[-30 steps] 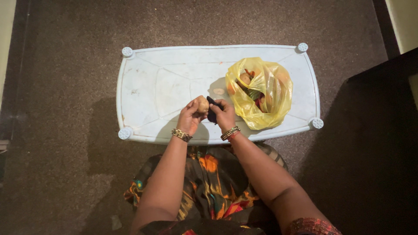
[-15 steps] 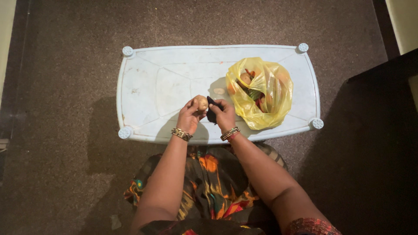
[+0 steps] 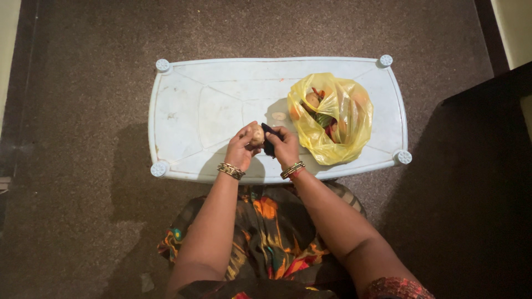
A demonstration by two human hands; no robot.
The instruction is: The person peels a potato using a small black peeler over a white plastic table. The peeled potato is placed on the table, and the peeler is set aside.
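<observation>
My left hand [image 3: 241,148] holds a small brown potato [image 3: 256,134] over the near edge of a pale blue plastic table [image 3: 188,111]. My right hand [image 3: 286,147] is closed on a dark tool [image 3: 268,142], likely a peeler or knife, pressed against the potato's right side. Both wrists wear bangles. A small pale piece of peel [image 3: 279,116] lies on the table just beyond my hands.
A yellow plastic bag [image 3: 332,119] with vegetables lies open on the table's right part. The table stands on brown carpet [image 3: 83,138]. A dark piece of furniture [image 3: 482,166] is at the right. My patterned dress [image 3: 271,238] covers my lap.
The potato has turned slightly in my left hand and the tool has shifted a little along it. The hands stay in the same place.
</observation>
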